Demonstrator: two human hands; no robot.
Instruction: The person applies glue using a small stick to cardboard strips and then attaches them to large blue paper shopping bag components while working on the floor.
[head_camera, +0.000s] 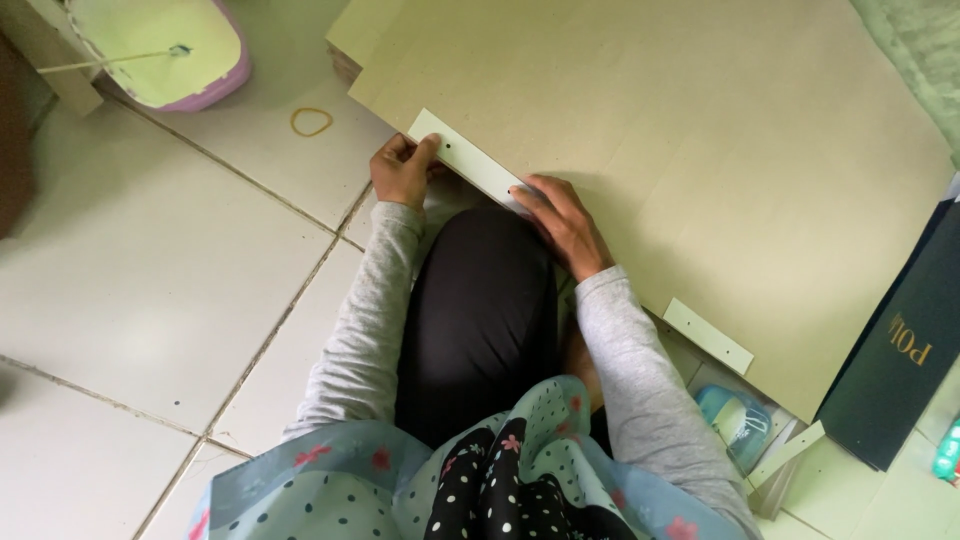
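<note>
A large pale beige board (700, 150) lies flat on the tiled floor. Along its near edge lies a narrow pale green strip (462, 160) with small dark holes. My left hand (402, 170) grips the strip's left end with thumb on top. At the strip's right end, my right hand (560, 220) presses down with fingers spread over it. Both grey sleeves reach forward past my black-clad knee (480, 310).
A second pale strip (708, 336) sits further right on the board's edge. A yellow rubber band (311, 122) lies on the tiles. A purple-rimmed basin (160, 50) stands at top left. A dark box (900, 350) and a blue container (738, 424) lie at right.
</note>
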